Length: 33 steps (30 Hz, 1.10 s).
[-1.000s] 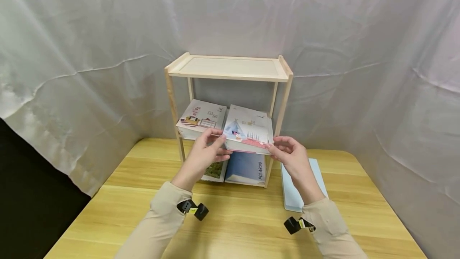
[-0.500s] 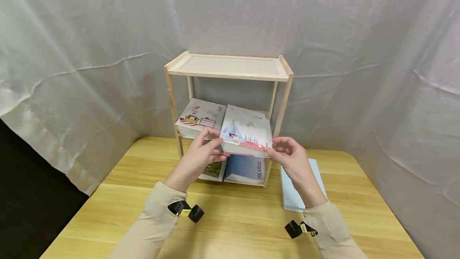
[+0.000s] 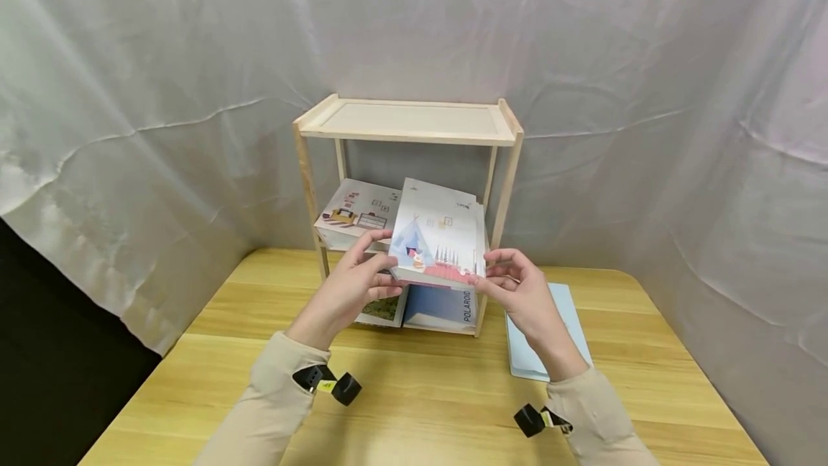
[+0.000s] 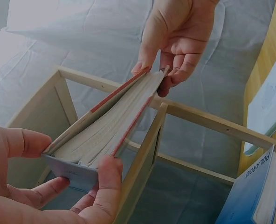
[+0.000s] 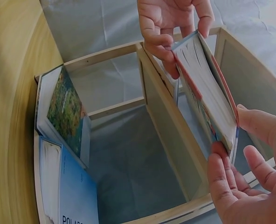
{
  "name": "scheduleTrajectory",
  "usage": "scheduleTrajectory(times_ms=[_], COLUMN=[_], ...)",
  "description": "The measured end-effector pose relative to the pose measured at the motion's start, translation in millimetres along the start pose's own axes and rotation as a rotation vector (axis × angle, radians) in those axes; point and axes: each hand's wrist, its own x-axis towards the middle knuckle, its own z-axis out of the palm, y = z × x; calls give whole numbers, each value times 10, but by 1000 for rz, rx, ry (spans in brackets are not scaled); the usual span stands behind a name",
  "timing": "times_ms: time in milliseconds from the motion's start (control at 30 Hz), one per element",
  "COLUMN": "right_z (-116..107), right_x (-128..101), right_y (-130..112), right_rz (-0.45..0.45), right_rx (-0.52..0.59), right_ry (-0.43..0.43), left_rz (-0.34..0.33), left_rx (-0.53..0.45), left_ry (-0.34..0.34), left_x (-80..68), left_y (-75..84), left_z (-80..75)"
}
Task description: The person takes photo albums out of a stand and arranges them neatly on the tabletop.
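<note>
Gripping tent book [image 3: 438,239] by both ends, left hand [image 3: 352,286] and right hand [image 3: 517,292] pinching it, tilted at middle shelf [image 3: 323,239] front; still partly inside, not yet clear of rack [image 3: 407,121].

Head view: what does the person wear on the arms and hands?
Both arms wear long beige sleeves to the wrist. A small black camera with a yellow mark sits at each wrist. The left hand and right hand are bare.

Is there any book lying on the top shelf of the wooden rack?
No, the top shelf of the wooden rack bears nothing; the books show only on the lower levels.
</note>
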Motion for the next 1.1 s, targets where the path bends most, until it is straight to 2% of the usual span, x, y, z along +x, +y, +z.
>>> scheduleTrajectory(times_ms=[133, 367, 733, 1100], right_z=[21, 38, 63, 67], right_x=[-24, -58, -16, 76], right_y=[12, 8, -32, -52], right_rz=[-8, -16, 2, 18], right_rx=[5, 13, -19, -58], right_ry=[-21, -42, -111, -109], left_rz=[-4, 33, 24, 35], left_rx=[-18, -24, -16, 14], left_ry=[-10, -64, -70, -168], left_x=[-41, -73, -214, -394], left_y=[-15, -67, -112, -262], left_z=[-39, -117, -209, -359])
